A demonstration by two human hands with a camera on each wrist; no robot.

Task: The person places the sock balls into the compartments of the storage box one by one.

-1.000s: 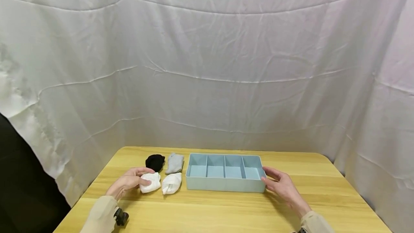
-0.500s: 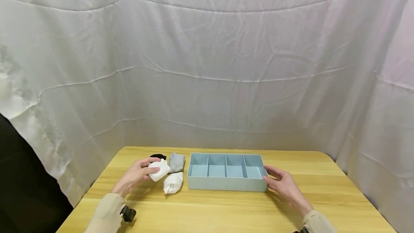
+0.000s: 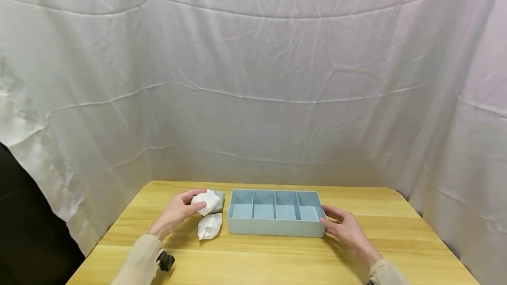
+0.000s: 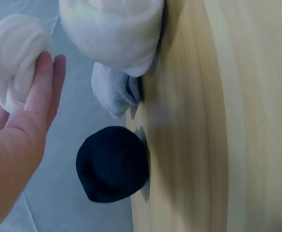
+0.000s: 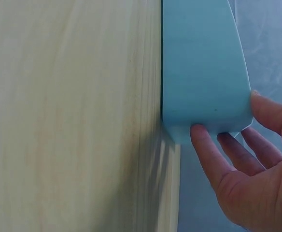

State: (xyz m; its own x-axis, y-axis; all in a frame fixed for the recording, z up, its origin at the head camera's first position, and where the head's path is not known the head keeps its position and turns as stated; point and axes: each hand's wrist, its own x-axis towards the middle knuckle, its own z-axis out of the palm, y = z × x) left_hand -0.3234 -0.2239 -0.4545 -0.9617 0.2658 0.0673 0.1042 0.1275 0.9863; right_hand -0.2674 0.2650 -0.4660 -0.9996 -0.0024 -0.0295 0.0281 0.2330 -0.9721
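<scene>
My left hand holds a rolled white sock between thumb and fingers, raised off the table. In the left wrist view this sock is a soft folded bundle. A second rolled white sock lies just below it on the table. Behind the held one, a grey folded sock is partly covered. The black rolled sock shows fully in the left wrist view; in the head view my hand hides it. At the right end of a light blue divided box, my right hand touches the end wall and rim with extended fingers.
The box's compartments hold nothing visible, separated by thin upright dividers. Everything stands on a wooden table with rounded back corners. A pale grey curtain hangs behind it and along both sides.
My left hand has lifted the white sock from its place on the left and carried it right and away from me, past the black sock. My right hand stays at the box's end.
</scene>
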